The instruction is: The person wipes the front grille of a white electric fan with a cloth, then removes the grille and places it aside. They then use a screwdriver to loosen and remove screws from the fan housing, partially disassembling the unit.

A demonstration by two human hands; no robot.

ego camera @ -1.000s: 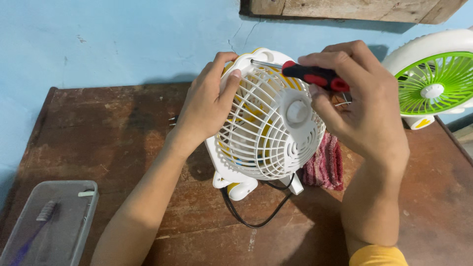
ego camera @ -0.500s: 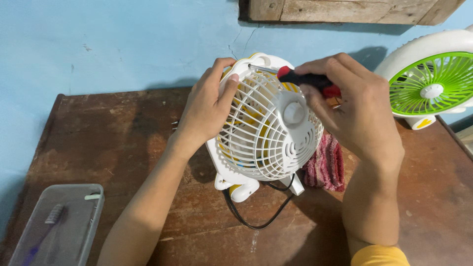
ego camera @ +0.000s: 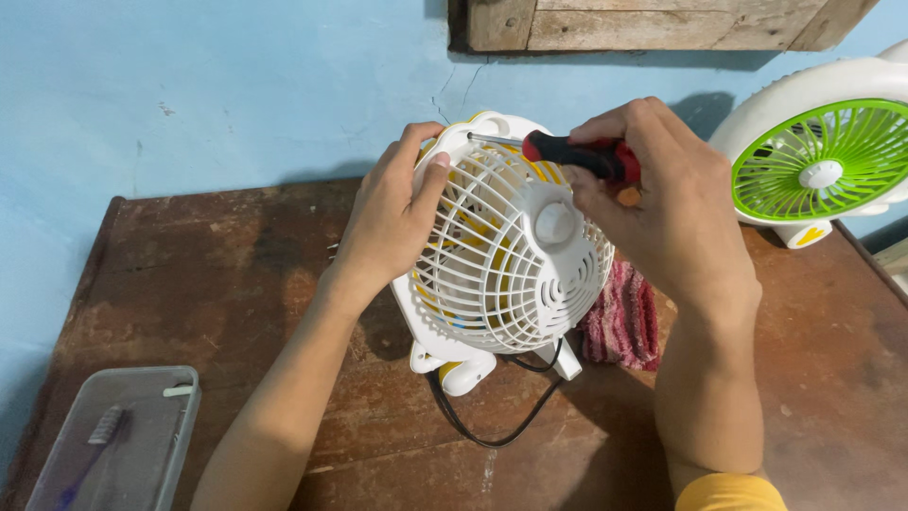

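Head view: left hand [ego camera: 392, 222] steadies fan [ego camera: 511, 255], right hand [ego camera: 662, 203] angles screwdriver [ego camera: 567, 151].

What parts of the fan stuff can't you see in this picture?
- Head view: the screwdriver tip at the white fan rim is too small to show whether it sits in a screw.
- The right hand covers the handle's end.
- The left hand hides the fan's left rim.
- The green fan is cut off by the right edge.
- The red cloth is partly hidden behind the white fan.
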